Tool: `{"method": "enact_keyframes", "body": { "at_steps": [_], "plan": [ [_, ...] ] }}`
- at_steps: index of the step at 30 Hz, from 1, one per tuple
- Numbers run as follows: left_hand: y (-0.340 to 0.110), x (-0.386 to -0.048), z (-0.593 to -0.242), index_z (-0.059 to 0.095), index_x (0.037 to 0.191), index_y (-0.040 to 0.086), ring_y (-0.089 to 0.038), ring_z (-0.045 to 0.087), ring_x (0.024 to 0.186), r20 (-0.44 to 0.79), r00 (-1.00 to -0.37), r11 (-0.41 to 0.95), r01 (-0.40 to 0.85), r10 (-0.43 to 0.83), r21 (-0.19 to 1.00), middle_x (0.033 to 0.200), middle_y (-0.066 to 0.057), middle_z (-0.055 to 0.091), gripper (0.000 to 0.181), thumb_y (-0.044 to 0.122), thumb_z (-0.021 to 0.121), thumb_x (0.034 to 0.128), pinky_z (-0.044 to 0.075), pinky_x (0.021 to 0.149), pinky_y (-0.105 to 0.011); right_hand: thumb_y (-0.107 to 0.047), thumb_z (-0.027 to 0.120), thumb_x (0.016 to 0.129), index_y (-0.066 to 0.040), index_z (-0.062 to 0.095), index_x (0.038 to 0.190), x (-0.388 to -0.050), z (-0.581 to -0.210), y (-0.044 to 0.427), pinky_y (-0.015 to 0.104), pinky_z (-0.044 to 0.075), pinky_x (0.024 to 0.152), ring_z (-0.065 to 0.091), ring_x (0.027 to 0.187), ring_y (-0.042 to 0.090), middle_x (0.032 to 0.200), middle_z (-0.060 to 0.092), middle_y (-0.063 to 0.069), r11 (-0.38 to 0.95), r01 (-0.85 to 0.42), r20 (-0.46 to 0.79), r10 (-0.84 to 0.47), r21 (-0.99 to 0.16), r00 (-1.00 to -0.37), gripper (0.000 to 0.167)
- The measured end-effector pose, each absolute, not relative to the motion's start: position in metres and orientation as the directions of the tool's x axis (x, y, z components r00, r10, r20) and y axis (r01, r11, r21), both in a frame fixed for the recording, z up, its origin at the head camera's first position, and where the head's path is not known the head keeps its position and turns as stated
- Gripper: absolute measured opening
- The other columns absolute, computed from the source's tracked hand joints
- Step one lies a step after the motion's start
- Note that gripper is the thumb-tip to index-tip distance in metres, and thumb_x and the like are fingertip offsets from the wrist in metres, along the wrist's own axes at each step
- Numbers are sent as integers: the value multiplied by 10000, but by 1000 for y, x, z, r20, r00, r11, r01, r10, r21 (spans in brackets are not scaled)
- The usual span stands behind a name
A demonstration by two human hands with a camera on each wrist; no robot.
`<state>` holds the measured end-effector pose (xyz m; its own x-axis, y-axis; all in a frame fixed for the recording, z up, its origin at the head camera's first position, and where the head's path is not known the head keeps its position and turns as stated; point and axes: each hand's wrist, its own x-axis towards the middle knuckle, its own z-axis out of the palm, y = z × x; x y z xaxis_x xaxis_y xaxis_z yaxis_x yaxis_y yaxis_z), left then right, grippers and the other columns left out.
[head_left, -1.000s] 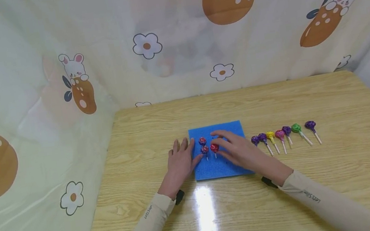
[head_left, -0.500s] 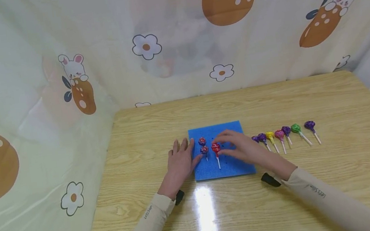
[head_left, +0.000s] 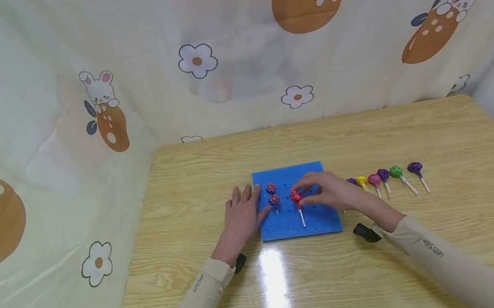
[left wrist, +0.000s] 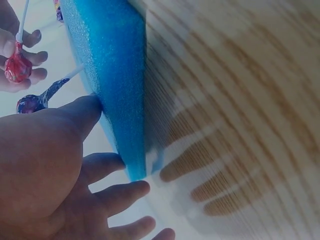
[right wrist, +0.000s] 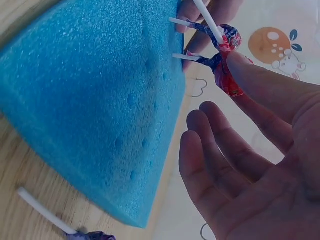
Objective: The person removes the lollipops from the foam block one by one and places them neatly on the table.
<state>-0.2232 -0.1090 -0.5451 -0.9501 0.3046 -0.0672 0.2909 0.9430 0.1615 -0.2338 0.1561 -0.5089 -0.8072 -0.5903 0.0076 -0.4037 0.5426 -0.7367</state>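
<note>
A blue foam block (head_left: 280, 228) with small holes lies on the table. Two dark red-and-blue wrapped lollipops stand in it, a far one (head_left: 271, 188) and a nearer one (head_left: 274, 200). My left hand (head_left: 242, 219) is spread at the block's left edge, its thumb touching the foam in the left wrist view. With thumb and fingers, my right hand (head_left: 338, 193) pinches a red lollipop (head_left: 296, 197) by its wrapped head above the block. Its white stick (right wrist: 207, 20) shows in full, clear of the foam. The other right fingers hang loosely bent.
Right of the block lies a row of lollipops, among them a yellow one (head_left: 361, 180), a pink one (head_left: 374, 179), a green one (head_left: 396, 171) and a purple one (head_left: 415, 168). My right forearm partly hides the row's left end. A patterned curtain (head_left: 237, 82) hangs behind the wooden table (head_left: 202, 170).
The red lollipop, first standing with only a short piece of stick showing, has come up out of the foam and moved right with my right hand. My left hand stays in place.
</note>
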Motion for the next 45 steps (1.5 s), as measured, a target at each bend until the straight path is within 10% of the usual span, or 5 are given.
{"method": "enact_keyframes", "body": {
  "at_steps": [45],
  "plan": [
    [-111,-221,-545,371,1570,172,-425,273,1503,-41,-947,939,308,318,156,1597,-142,395,683,553,481,1015,386,1121,-582,-209,673,975,-89,632,1338,-216,-496,255,466,556,898,677,1091,303,1265,680,121,654,-315,-9,-442,-687,-897,385]
  ]
}}
